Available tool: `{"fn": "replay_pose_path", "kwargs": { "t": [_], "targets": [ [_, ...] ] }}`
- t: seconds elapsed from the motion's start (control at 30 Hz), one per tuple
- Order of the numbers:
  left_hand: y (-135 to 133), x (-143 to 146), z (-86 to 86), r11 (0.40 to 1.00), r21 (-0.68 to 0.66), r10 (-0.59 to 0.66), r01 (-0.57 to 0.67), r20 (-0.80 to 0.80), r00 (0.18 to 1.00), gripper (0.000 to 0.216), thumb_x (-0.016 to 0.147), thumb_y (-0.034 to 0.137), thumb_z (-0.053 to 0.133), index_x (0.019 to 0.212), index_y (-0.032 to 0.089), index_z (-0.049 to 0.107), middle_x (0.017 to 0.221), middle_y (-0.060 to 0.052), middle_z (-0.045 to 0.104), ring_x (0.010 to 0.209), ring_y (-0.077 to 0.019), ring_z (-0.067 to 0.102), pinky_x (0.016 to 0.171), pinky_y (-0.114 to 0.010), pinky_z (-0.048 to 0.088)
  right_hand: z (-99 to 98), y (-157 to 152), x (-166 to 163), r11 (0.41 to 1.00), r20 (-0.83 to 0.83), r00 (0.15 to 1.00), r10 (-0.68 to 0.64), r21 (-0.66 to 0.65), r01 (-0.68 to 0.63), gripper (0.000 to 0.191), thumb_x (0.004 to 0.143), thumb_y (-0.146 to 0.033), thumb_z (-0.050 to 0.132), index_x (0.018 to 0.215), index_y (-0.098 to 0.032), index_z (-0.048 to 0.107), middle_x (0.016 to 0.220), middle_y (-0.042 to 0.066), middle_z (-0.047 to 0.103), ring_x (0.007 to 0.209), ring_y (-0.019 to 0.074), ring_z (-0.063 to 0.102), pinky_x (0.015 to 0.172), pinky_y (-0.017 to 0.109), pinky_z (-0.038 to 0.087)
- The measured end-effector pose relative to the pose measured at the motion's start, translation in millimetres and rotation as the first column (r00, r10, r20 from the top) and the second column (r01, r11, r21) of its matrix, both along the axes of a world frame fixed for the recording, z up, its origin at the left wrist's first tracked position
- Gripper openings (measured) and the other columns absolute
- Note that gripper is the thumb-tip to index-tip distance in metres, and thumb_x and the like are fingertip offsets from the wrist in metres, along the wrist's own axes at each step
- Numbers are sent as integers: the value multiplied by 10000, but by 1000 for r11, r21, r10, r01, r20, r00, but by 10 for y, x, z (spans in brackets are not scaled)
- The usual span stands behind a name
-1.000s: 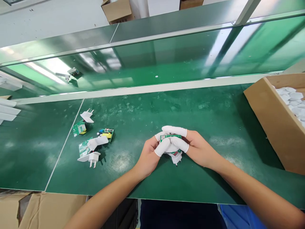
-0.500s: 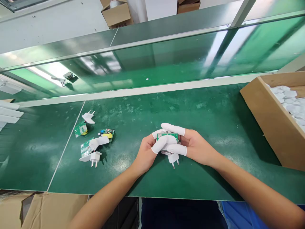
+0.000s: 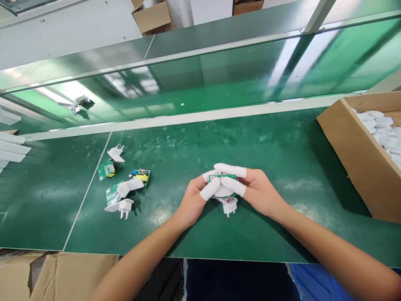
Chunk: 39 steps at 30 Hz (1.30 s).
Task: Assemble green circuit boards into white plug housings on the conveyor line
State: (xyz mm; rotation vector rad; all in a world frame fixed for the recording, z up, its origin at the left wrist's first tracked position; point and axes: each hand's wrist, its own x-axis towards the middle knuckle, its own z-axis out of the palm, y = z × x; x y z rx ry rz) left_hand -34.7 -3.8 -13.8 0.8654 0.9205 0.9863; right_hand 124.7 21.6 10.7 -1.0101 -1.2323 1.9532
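Note:
My left hand [image 3: 193, 200] and my right hand [image 3: 263, 191] meet over the table, white cots on their thumbs and some fingers. Between them they grip a green circuit board [image 3: 232, 195], upright, with both thumbs pressed on a white piece against its near face. A white two-pin plug [image 3: 230, 207] hangs just below the board, pins pointing toward me. The fingers behind the board are partly hidden.
To the left lie several circuit boards [image 3: 113, 194] with white plug pieces [image 3: 115, 154]. A cardboard box [image 3: 351, 167] of white parts stands at the right. Beyond a pale rail [image 3: 188, 118] runs a green belt carrying a small plug assembly [image 3: 75, 108].
My right thumb has shifted upward on the white piece, and both hands have moved slightly right with the board. Behind the rail, the small assembly has slid left.

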Motion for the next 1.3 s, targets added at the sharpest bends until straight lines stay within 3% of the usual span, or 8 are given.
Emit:
{"fn": "replay_pose_path", "kwargs": {
  "t": [0.17, 0.3, 0.47, 0.67, 0.9, 1.07, 1.3],
  "targets": [
    [20, 0, -4, 1000, -13, -13, 13, 8, 1000, 347, 802, 371, 594, 1084, 177, 652, 912, -87, 709, 869, -245, 640, 745, -350, 500, 19, 26, 16, 998, 6, 999, 41, 46, -42, 482, 785, -429, 609, 1209, -200, 580, 597, -22, 621, 501, 145, 595, 538, 310, 509],
    [40, -9, -12, 998, -44, -41, 42, 11, 999, 376, 785, 386, 612, 1096, 176, 635, 963, -94, 697, 893, -240, 635, 763, -341, 501, -52, 62, 36, 998, -33, 999, 12, -54, -14, 488, 794, -380, 614, 1238, -188, 555, 642, -8, 641, 527, 127, 578, 546, 288, 503],
    [69, -37, -19, 989, -38, -146, 145, -50, 988, 536, 677, 218, 733, 1182, 193, 556, 997, -81, 684, 891, -221, 632, 772, -323, 512, -89, 76, 23, 988, -55, 997, -52, -151, 43, 492, 748, -337, 662, 1210, -190, 580, 743, 20, 677, 582, 115, 559, 539, 257, 492],
    [118, -109, -44, 964, 15, -264, 264, -19, 964, 393, 769, 258, 647, 1149, 193, 576, 1007, -79, 675, 838, -202, 643, 739, -310, 509, -20, 71, 26, 981, -82, 994, -79, -185, 62, 489, 688, -373, 717, 1126, -171, 638, 726, 9, 667, 558, 90, 533, 529, 236, 487],
    [66, -49, -65, 988, 59, -138, 144, -91, 986, 333, 793, 309, 618, 1095, 171, 601, 945, -71, 687, 830, -188, 632, 715, -267, 488, -30, 65, 42, 991, -39, 998, -45, -127, 39, 458, 753, -373, 656, 1156, -161, 614, 787, 32, 679, 609, 115, 566, 586, 269, 496],
    [32, -41, -117, 988, 104, -99, 110, -108, 989, 360, 817, 360, 578, 1119, 164, 591, 973, -83, 680, 874, -216, 625, 748, -301, 486, -20, 61, 42, 1000, 52, 999, -4, -17, 5, 438, 807, -355, 590, 1196, -156, 586, 728, 20, 666, 600, 132, 576, 587, 277, 496],
    [58, -41, -103, 991, 114, -52, 71, -161, 986, 334, 812, 390, 575, 1038, 154, 640, 865, -63, 698, 776, -194, 637, 670, -271, 494, -8, 72, 51, 996, 35, 996, 76, 38, -78, 432, 838, -368, 547, 1220, -166, 563, 707, 7, 670, 558, 141, 606, 596, 299, 519]
  ]
}}
